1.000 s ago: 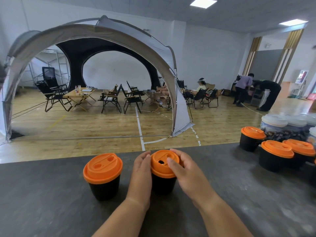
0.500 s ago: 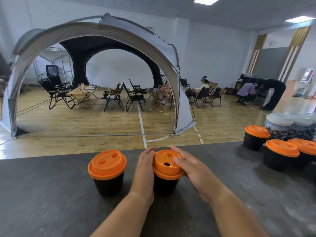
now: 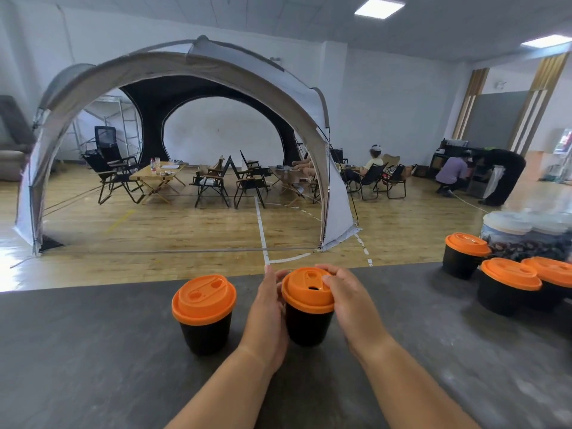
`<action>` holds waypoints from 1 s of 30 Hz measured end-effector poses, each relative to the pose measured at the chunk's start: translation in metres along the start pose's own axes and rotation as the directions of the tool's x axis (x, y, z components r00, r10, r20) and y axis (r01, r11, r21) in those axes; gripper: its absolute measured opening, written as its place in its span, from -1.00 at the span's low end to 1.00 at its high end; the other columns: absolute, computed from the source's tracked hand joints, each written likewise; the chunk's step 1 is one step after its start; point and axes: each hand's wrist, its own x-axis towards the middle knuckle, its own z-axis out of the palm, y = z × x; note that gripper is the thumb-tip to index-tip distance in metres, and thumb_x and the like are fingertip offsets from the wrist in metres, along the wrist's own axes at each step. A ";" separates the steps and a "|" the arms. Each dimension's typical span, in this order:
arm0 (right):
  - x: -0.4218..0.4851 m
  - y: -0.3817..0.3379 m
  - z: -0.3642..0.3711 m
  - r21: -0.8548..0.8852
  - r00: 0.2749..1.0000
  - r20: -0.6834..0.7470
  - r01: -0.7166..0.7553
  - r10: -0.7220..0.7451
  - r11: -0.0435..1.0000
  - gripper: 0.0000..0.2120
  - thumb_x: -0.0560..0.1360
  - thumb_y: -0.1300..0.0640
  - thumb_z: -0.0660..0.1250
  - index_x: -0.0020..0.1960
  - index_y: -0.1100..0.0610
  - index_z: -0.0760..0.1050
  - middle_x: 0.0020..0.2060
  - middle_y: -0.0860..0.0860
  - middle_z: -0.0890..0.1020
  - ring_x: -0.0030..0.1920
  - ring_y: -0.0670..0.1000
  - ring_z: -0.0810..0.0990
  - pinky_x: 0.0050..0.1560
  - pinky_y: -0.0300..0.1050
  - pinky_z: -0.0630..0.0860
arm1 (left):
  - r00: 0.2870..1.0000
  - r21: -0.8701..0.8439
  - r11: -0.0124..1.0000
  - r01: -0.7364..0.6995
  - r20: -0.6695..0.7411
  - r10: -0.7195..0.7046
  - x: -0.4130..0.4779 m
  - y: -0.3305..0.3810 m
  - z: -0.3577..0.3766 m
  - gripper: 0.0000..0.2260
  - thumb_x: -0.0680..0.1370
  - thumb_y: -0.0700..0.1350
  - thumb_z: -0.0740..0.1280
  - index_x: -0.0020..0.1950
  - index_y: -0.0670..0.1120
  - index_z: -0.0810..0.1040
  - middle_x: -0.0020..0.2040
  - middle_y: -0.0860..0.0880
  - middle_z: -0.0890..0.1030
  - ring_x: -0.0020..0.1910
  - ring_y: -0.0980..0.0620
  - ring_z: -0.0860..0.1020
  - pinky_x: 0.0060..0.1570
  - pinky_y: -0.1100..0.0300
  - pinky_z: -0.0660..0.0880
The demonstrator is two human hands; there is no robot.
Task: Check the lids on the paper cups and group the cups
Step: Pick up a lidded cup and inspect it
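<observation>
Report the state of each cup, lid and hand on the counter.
Middle cup, upright, gripped by left hand.
Lid, on middle cup, sip hole open.
Left cup, upright, lidded, untouched.
Right cups, upright, lidded, grouped together.
Left hand, grips middle cup's side.
Right hand, pinches lid's rim.

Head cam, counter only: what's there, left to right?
Lone lidded cup → left hand → held cup → right hand → rear grouped cup → front grouped cup → edge cup.
</observation>
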 end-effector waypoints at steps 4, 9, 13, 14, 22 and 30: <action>0.029 -0.065 -0.028 0.176 0.994 0.064 0.077 -0.089 0.981 -0.70 0.56 0.08 0.15 -0.02 0.12 0.65 -0.10 0.12 0.64 -0.05 0.07 0.54 -0.04 -0.03 0.40 | 0.973 0.031 0.999 -0.007 0.232 0.000 -0.009 0.026 0.009 -0.48 0.49 0.25 0.14 0.29 -0.03 0.53 0.22 -0.11 0.63 0.27 -0.06 0.54 0.32 -0.03 0.35; 0.069 -0.155 -0.042 0.509 0.915 0.350 -0.005 -0.202 0.861 -0.86 0.40 0.07 0.30 -0.28 0.07 0.59 -0.30 0.08 0.53 -0.23 0.06 0.51 -0.05 0.00 0.41 | 0.916 -0.139 0.990 0.019 0.399 0.038 -0.028 0.085 0.030 -0.56 0.43 0.19 0.33 0.15 -0.08 0.63 0.11 -0.20 0.64 0.18 -0.15 0.57 0.15 -0.01 0.50; 0.075 -0.183 -0.024 0.596 0.756 0.603 -0.213 -0.256 0.774 -0.53 0.45 -0.05 0.37 0.16 0.30 0.60 0.07 0.23 0.66 0.08 0.19 0.64 0.18 0.08 0.54 | 0.879 -0.236 0.972 -0.009 0.462 0.121 -0.044 0.116 0.038 -0.58 0.42 0.07 0.37 0.16 -0.16 0.64 0.11 -0.24 0.63 0.17 -0.17 0.58 0.20 -0.03 0.50; 0.076 -0.185 -0.019 0.614 0.713 0.636 -0.234 -0.297 0.754 -0.48 0.55 -0.08 0.25 0.26 0.35 0.52 0.16 0.27 0.61 0.17 0.23 0.60 0.28 0.13 0.44 | 0.875 -0.247 0.969 -0.019 0.465 0.136 -0.049 0.119 0.038 -0.60 0.43 0.04 0.37 0.16 -0.18 0.64 0.14 -0.25 0.62 0.15 -0.17 0.59 0.19 -0.03 0.51; 0.049 -0.248 0.029 0.585 0.827 0.489 -0.075 -0.277 0.807 -0.34 0.57 -0.29 0.02 0.35 0.20 0.47 0.14 0.17 0.65 0.14 0.15 0.63 0.17 0.15 0.53 | 0.849 -0.286 0.889 -0.359 0.296 0.438 -0.090 0.168 0.019 -0.59 0.46 -0.08 0.36 0.28 -0.17 0.49 0.15 -0.22 0.63 0.03 -0.08 0.63 0.09 0.04 0.57; -0.017 -0.308 0.079 0.361 0.753 0.399 0.397 -0.524 0.844 -0.45 0.40 -0.31 0.29 0.15 0.10 0.59 0.00 0.07 0.69 0.13 0.10 0.65 0.29 0.23 0.45 | 0.666 0.017 0.666 -0.746 0.014 0.745 -0.136 0.217 -0.006 -0.56 0.36 0.00 0.43 0.21 0.12 0.45 0.01 0.05 0.68 0.00 0.09 0.65 -0.06 0.21 0.51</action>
